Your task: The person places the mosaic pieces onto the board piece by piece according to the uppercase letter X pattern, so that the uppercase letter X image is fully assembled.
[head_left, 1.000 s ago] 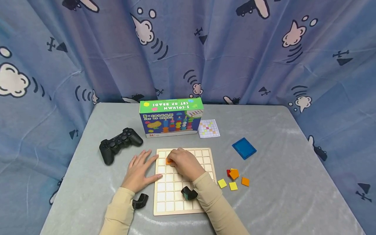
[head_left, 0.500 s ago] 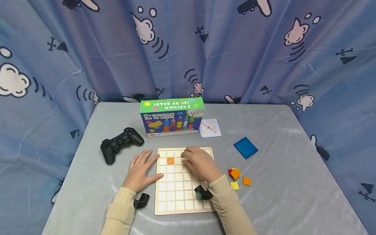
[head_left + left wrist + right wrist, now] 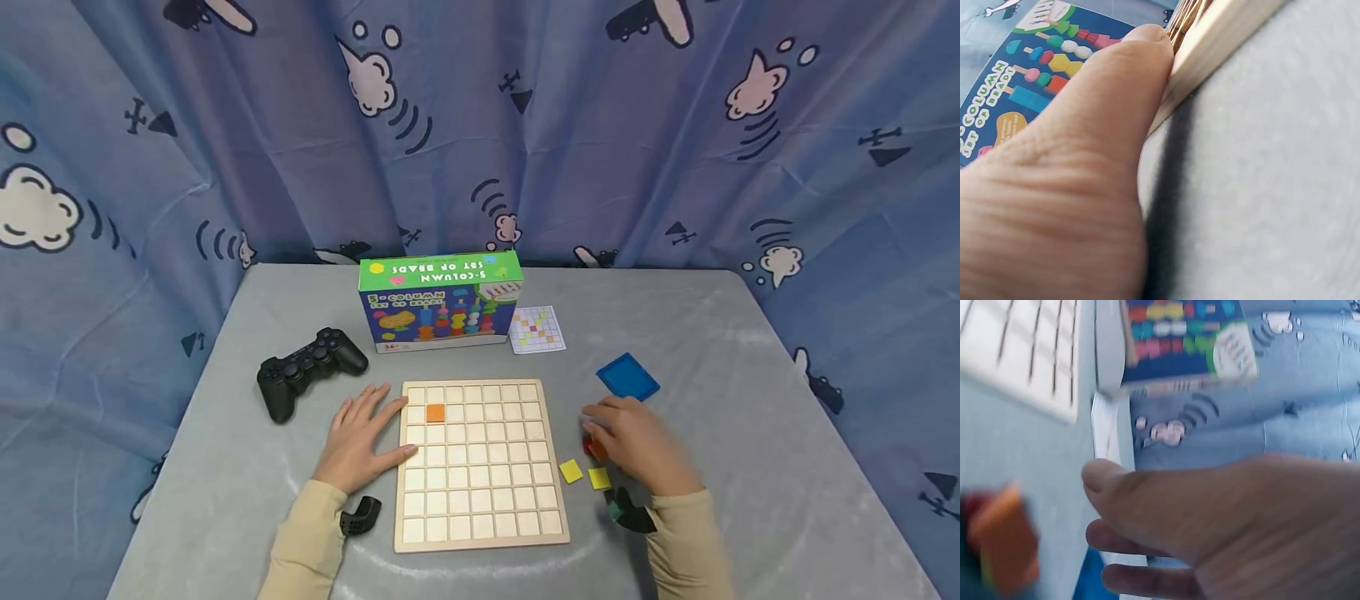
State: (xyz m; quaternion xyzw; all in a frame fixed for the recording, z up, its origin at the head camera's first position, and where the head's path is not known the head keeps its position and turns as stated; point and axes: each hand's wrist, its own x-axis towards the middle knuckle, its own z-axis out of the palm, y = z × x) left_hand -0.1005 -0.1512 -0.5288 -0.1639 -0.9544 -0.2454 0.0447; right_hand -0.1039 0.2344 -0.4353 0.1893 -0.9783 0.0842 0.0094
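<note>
A wooden grid board (image 3: pixel 480 550) lies flat, with one orange square tile (image 3: pixel 435 412) set in a cell near its upper left corner. My left hand (image 3: pixel 356 446) rests beside the board, fingers spread; its thumb tip meets the board's side in the left wrist view. To the right, my right hand (image 3: pixel 641 446) hovers over the loose tiles, and nothing shows between its thumb and fingers. Partly under that hand lie a red tile (image 3: pixel 588 447) and an orange piece (image 3: pixel 1007 540). Two yellow tiles, the nearer-to-board one (image 3: pixel 571 472) and another (image 3: pixel 599 478), lie just in front.
A blue square tray (image 3: pixel 628 377) lies behind the right hand. At the back stand a bead-set box (image 3: pixel 442 317) and, beside it, a printed pattern card (image 3: pixel 537 330). A black game controller (image 3: pixel 311 367) sits behind the left hand. A patterned curtain (image 3: pixel 480 125) hangs behind the table.
My right hand has let go of the orange tile, leaving it in the board, and has swung right to the loose tiles. My left hand has stayed at the board's edge.
</note>
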